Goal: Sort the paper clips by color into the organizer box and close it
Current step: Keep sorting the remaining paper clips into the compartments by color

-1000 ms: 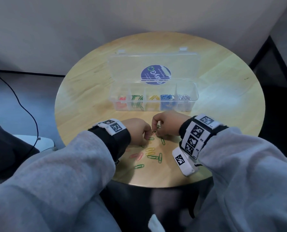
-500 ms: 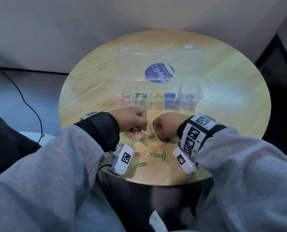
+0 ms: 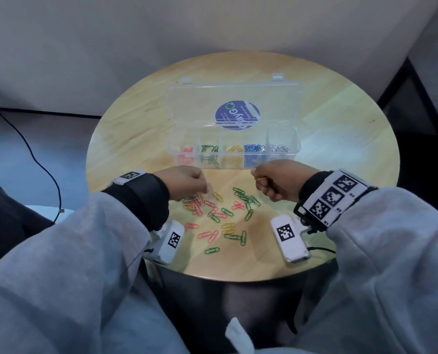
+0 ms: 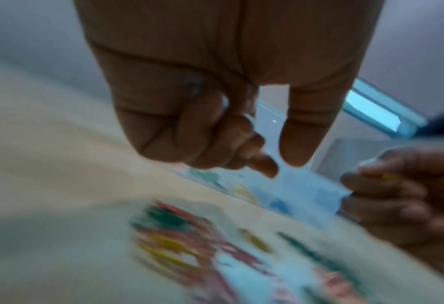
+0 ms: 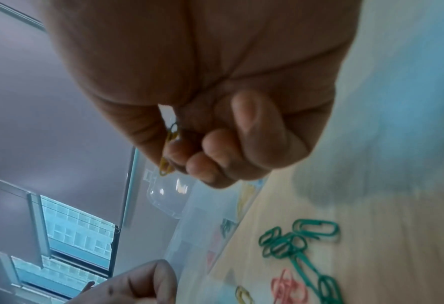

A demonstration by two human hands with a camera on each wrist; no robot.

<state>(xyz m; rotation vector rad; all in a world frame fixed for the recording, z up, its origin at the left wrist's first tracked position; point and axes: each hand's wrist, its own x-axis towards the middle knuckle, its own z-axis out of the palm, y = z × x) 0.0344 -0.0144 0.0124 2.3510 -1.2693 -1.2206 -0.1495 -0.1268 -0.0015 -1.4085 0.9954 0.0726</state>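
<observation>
Right hand: fingers curled in, thumb and forefinger pinching one yellow paper clip. In the right wrist view the clip runs lengthwise along the thumb, its lower loop poking out just past the fingertips. In the head view the same clip shows as a thin yellow line at the front of the fist, raised off the wood.

Left hand: fingers curled toward the palm, thumb held straight with a gap between it and the fingertips. The left wrist view is motion-blurred and shows nothing between them; whether the hand holds a clip cannot be told. Its fingertips hang just above the left edge of the loose paper clips.

Between and below the two hands: the loose clips, red, yellow and green, scattered on the round wooden table. A dense red-and-yellow tangle lies directly under the left fingers; a chain of green clips lies beneath and a little inward of the right fingers. More singles spread toward the person.

Beyond both sets of knuckles: the clear organizer box, lid open and tipped back, a round blue sticker on it. Compartments, left to right from the person's side: red, green, yellow, blue, silver clips. The right fist sits just in front of the box's near wall, about opposite the blue compartment; the left sits in front of the red and green end.

Both wrists wear bands with black-and-white markers.
</observation>
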